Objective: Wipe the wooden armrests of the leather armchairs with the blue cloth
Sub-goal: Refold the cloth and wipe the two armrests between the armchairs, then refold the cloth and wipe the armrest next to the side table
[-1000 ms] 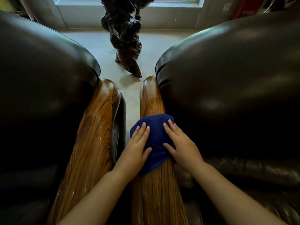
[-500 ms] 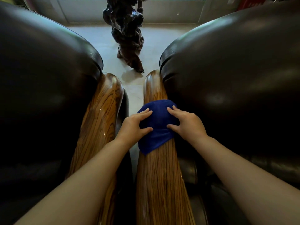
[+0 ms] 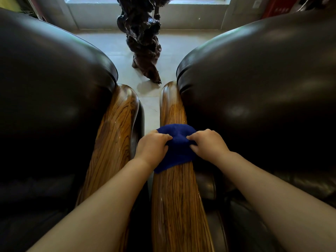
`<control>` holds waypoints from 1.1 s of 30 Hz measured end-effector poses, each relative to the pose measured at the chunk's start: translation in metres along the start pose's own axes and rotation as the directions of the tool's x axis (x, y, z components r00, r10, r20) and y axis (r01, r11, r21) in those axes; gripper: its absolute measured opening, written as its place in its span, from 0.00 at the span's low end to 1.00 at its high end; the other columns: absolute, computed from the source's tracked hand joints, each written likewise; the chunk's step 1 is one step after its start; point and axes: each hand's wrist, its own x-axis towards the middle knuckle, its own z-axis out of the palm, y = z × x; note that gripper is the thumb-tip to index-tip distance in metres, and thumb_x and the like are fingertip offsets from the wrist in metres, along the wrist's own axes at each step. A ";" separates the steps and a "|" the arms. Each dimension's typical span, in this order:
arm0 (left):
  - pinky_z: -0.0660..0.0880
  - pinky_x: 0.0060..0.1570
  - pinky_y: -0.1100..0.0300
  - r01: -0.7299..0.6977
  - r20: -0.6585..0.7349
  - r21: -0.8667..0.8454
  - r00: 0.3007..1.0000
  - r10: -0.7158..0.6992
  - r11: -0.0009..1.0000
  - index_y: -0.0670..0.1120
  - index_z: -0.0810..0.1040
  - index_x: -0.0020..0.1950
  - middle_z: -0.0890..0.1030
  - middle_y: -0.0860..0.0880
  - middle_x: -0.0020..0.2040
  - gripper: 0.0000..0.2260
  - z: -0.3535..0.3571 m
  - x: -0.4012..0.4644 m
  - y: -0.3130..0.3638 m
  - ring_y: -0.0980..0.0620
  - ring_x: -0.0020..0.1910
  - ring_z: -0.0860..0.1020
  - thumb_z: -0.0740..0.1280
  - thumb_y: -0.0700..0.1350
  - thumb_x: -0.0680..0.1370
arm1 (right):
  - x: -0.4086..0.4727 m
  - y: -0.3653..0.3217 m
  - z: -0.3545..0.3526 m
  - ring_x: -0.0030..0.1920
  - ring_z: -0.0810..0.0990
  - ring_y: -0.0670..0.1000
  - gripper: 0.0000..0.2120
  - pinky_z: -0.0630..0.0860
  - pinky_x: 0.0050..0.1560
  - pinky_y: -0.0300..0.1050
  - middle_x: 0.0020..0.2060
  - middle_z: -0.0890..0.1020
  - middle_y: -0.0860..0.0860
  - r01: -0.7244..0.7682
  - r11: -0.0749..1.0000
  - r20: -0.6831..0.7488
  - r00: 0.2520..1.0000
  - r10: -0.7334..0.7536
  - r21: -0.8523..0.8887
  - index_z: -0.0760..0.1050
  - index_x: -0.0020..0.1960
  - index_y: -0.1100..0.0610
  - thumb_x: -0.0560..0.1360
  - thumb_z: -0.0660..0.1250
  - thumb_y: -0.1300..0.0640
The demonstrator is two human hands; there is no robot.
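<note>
Leather armchairs [image 3: 54,99] fill both sides of the frame, 2 glossy wooden armrests [image 3: 174,197] between them. At centre, the soft, light blue cloth [image 3: 177,148] drapes the right-hand armrest, bunched where left hand [image 3: 151,148] and right hand [image 3: 209,144] pinch it, likely sliding easily.

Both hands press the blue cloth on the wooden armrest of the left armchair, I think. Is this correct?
Not quite. In the head view the left hand and right hand hold the blue cloth on the wooden armrest of the right armchair, not the left one.
</note>
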 end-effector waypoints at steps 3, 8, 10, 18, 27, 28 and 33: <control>0.73 0.56 0.53 -0.044 0.172 -0.006 0.984 0.044 0.999 0.52 0.76 0.60 0.79 0.47 0.56 0.13 -0.019 -0.006 0.011 0.47 0.55 0.77 0.63 0.45 0.76 | -0.009 0.009 -0.022 0.45 0.79 0.45 0.08 0.77 0.47 0.44 0.45 0.80 0.45 -0.079 0.974 0.258 0.966 0.022 0.212 0.79 0.51 0.51 0.72 0.68 0.54; 0.78 0.47 0.59 0.096 0.305 -0.213 0.952 -0.028 0.972 0.51 0.80 0.54 0.81 0.54 0.46 0.10 -0.064 -0.014 0.028 0.57 0.47 0.79 0.69 0.44 0.72 | -0.038 0.012 -0.061 0.43 0.80 0.41 0.09 0.76 0.41 0.36 0.43 0.82 0.44 -0.166 0.867 0.276 0.961 0.034 0.470 0.80 0.49 0.48 0.70 0.71 0.55; 0.75 0.39 0.67 0.091 0.331 -0.254 0.944 -0.002 0.963 0.52 0.80 0.51 0.80 0.57 0.41 0.09 -0.087 -0.016 0.043 0.59 0.43 0.78 0.70 0.44 0.72 | -0.053 0.009 -0.086 0.41 0.81 0.39 0.08 0.75 0.37 0.33 0.41 0.82 0.44 -0.169 0.848 0.265 0.964 0.035 0.502 0.80 0.47 0.46 0.69 0.71 0.55; 0.74 0.35 0.72 0.010 0.371 -0.348 0.920 0.128 0.937 0.54 0.81 0.49 0.80 0.60 0.38 0.09 -0.204 -0.023 0.145 0.66 0.39 0.79 0.70 0.42 0.71 | -0.141 0.003 -0.227 0.42 0.82 0.43 0.11 0.80 0.48 0.44 0.41 0.85 0.47 -0.165 0.836 0.159 0.983 0.094 0.523 0.82 0.47 0.50 0.66 0.74 0.56; 0.77 0.45 0.66 -0.275 0.402 -0.269 0.839 0.367 0.923 0.52 0.82 0.50 0.84 0.56 0.41 0.11 -0.301 -0.059 0.334 0.61 0.40 0.81 0.71 0.41 0.69 | -0.314 0.031 -0.383 0.47 0.82 0.46 0.13 0.79 0.54 0.49 0.46 0.85 0.50 -0.182 0.848 0.070 0.983 0.170 0.497 0.81 0.51 0.52 0.66 0.73 0.58; 0.76 0.43 0.68 -0.309 0.399 -0.260 0.828 0.394 0.915 0.51 0.82 0.51 0.84 0.57 0.40 0.12 -0.306 -0.067 0.359 0.63 0.38 0.80 0.71 0.40 0.69 | -0.339 0.038 -0.395 0.47 0.83 0.46 0.13 0.79 0.54 0.49 0.46 0.85 0.50 -0.184 0.845 0.058 0.982 0.180 0.502 0.81 0.51 0.52 0.67 0.73 0.58; 0.70 0.32 0.77 -0.455 0.378 -0.237 0.771 0.512 0.859 0.49 0.80 0.53 0.80 0.61 0.37 0.15 -0.308 -0.119 0.489 0.70 0.32 0.76 0.68 0.37 0.69 | -0.473 0.083 -0.436 0.46 0.83 0.46 0.14 0.79 0.52 0.46 0.45 0.85 0.51 -0.178 0.843 -0.022 0.975 0.220 0.508 0.81 0.52 0.54 0.67 0.72 0.62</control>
